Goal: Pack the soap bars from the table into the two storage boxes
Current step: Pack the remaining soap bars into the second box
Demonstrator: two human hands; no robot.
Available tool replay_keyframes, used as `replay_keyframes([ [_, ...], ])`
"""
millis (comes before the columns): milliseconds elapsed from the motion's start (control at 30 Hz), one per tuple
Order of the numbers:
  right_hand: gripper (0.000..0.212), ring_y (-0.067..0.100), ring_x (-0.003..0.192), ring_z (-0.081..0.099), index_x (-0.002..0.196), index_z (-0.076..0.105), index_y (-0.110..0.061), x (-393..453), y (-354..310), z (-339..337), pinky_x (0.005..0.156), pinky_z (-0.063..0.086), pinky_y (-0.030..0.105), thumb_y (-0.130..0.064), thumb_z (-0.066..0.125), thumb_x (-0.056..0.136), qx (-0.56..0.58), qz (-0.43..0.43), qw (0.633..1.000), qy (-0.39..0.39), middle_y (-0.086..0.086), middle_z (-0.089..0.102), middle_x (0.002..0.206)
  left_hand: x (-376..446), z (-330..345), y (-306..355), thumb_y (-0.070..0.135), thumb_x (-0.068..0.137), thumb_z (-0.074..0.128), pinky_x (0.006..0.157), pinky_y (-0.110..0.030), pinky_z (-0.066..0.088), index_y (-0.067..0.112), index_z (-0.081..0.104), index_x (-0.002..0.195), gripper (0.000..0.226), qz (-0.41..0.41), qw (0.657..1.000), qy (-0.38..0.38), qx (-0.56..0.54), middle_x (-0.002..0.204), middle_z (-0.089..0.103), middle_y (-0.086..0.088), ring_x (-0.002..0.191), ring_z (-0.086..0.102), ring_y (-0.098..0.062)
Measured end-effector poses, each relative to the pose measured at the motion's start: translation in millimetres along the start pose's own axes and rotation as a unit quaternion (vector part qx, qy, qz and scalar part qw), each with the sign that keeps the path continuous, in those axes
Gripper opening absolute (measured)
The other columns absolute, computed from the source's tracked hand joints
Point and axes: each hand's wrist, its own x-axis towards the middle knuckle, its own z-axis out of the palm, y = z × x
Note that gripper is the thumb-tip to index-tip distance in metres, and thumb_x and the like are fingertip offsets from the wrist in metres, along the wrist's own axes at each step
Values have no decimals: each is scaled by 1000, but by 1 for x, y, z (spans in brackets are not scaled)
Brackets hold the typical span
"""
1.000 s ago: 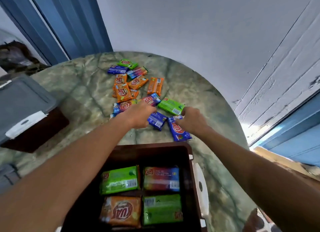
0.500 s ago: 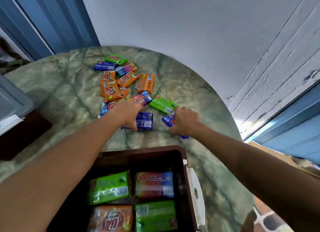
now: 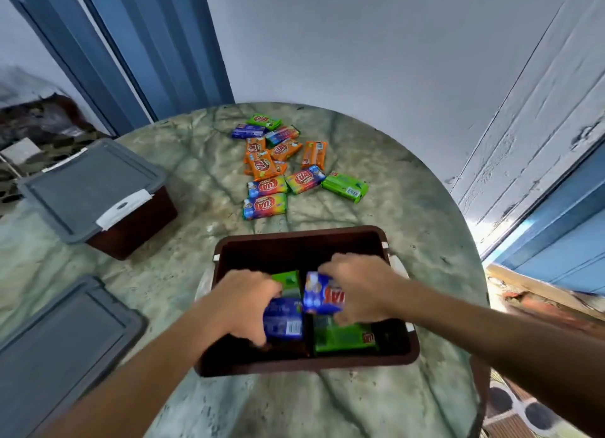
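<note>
Over the open brown box (image 3: 304,241), a rounded-cornered plastic tub near the front of the table (image 3: 183,188), both hands are lowered. A blue wrapped soap bar (image 3: 283,319) is held in the curled fingers of the left hand (image 3: 244,301), while a second blue bar (image 3: 324,295) with red lettering is pinched by the right hand (image 3: 358,288); both bars are inside the box mouth. Green bars (image 3: 340,337) are seen lying flat on the box floor beneath. The table is round, with a glossy green marbled surface. Farther back, a loose pile of soap bars (image 3: 281,162) in shiny orange, green and blue wrappers is left, with bare tabletop between it and the box. At the left, a second brown box (image 3: 131,228) is closed under a flat grey lid (image 3: 88,185) with a white clip, and a separate grey lid (image 3: 62,346) is laid by the table's near-left edge.
</note>
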Motion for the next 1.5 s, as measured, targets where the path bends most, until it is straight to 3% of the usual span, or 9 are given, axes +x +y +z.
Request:
replay_keyframes([
  [267,59,30,110,57,124,56,-15,6,-18,44,84,51,42,-49,70,77,-49,-22,993,-108,8,59,121,2,31,-7,55,60,79,82,-35,49,29,65,110,58,-26,995,-1,-92,107,66,2,102,61,-23],
  [400,41,22,112,55,123,60,-19,-9,-11,12,89,46,35,-43,56,90,108,48,988,104,2,61,117,-26,39,-16,41,80,66,88,-35,45,24,67,113,37,2,970,222,-96,108,65,4,103,57,-20],
  [533,42,34,115,48,125,58,-15,-28,17,10,93,43,42,-31,59,86,117,199,919,320,11,55,123,-38,57,-43,28,84,61,83,-39,47,13,64,113,33,-138,866,447,-175,106,61,-5,99,56,-25],
  [667,62,37,125,46,141,36,-17,-30,37,31,99,37,44,-48,55,91,263,360,877,181,15,46,137,-32,56,-47,38,95,51,82,-37,44,12,56,114,32,-302,747,249,-538,106,62,-11,100,59,-28],
  [733,50,34,115,55,124,51,-8,-25,42,39,93,41,41,-47,54,92,384,368,821,206,15,59,121,-29,52,-39,39,98,44,71,-30,45,13,64,89,34,-294,652,222,-663,83,69,-5,89,63,-25],
  [833,38,31,90,62,89,61,-5,-17,47,47,80,47,41,-42,56,92,435,367,783,251,10,66,88,-25,49,-29,35,99,44,53,-22,44,10,68,76,41,-305,600,250,-697,60,68,-3,64,63,-20],
  [1333,33,24,80,64,85,63,-11,57,132,4,75,50,39,-44,61,88,437,310,793,290,6,68,81,54,11,-48,41,96,49,75,-42,53,12,71,81,39,-328,532,268,-733,70,73,-8,73,68,-30],
  [1400,31,23,80,65,85,63,-12,62,142,3,73,49,38,-43,61,89,436,297,807,265,5,68,81,66,14,-50,39,97,47,78,-43,54,11,72,82,41,-325,556,250,-723,71,73,-7,76,69,-31],
  [1500,30,19,80,63,89,61,-18,57,156,-2,67,45,33,-47,57,89,365,269,866,213,-1,66,80,58,6,-70,41,94,51,56,-29,47,16,68,76,36,-329,679,201,-625,59,64,1,60,60,-17],
])
